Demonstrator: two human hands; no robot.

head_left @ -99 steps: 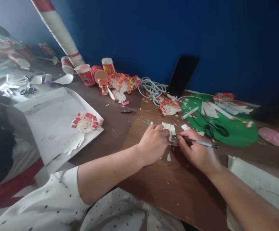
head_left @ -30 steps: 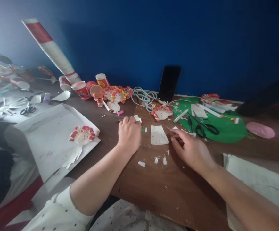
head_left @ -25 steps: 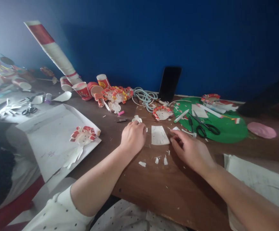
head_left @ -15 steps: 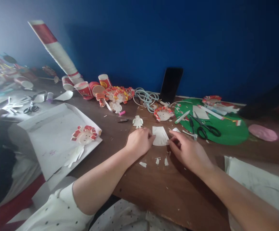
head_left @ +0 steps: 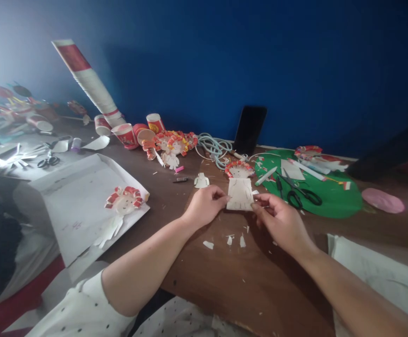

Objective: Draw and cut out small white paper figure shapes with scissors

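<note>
A small white piece of paper with drawn pencil lines is raised slightly off the brown table, tilted toward me. My right hand pinches its lower right edge between thumb and fingers. At the left edge, my left hand has its fingertips closed on the paper too. Just beyond my left hand lies a white paper cut-out figure. A round paper face with a red-and-white fringe sits right behind the held sheet. Paper scraps are scattered on the table below my hands.
Black scissors and a white marker rest on a green disc at the right. A phone leans on the blue wall. Paper cups stand back left, and a large white sheet lies at the left.
The paper has come up off the table and tilted, its top edge now nearer the fringed face. My right hand's fingers have closed on its corner. The camera view has shifted slightly.
</note>
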